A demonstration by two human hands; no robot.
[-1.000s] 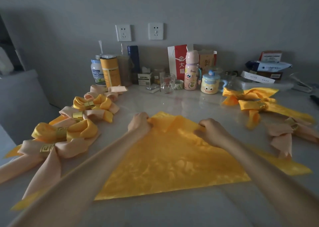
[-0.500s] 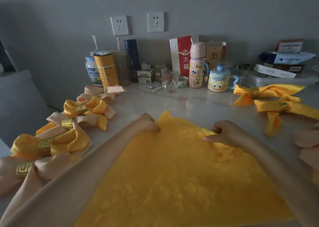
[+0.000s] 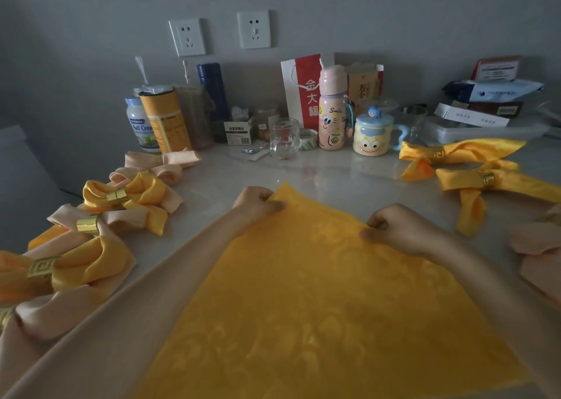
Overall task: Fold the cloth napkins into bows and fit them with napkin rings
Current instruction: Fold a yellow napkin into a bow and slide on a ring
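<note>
A large yellow damask napkin [image 3: 318, 301] lies flat on the pale table [image 3: 343, 177], one corner pointing away from me. My left hand [image 3: 258, 203] pinches its far left edge close to that corner. My right hand [image 3: 397, 227] pinches the far right edge, fingers curled. Finished bows with gold napkin rings lie on both sides: yellow and peach bows [image 3: 121, 198] in a row on the left, yellow bows [image 3: 473, 171] on the right.
Along the wall stand a clear glass [image 3: 283, 139], a pink bottle [image 3: 332, 116], a cartoon mug [image 3: 372, 136], a yellow canister [image 3: 165, 116], a white jar [image 3: 139, 125], a red-and-white bag [image 3: 303, 89] and stacked boxes [image 3: 485, 104]. Peach cloth [image 3: 540, 256] lies at the right edge.
The folded-over top of the napkin has been spread out flat. Both hands have slid along its far edges, and the view has moved closer and lower over the cloth.
</note>
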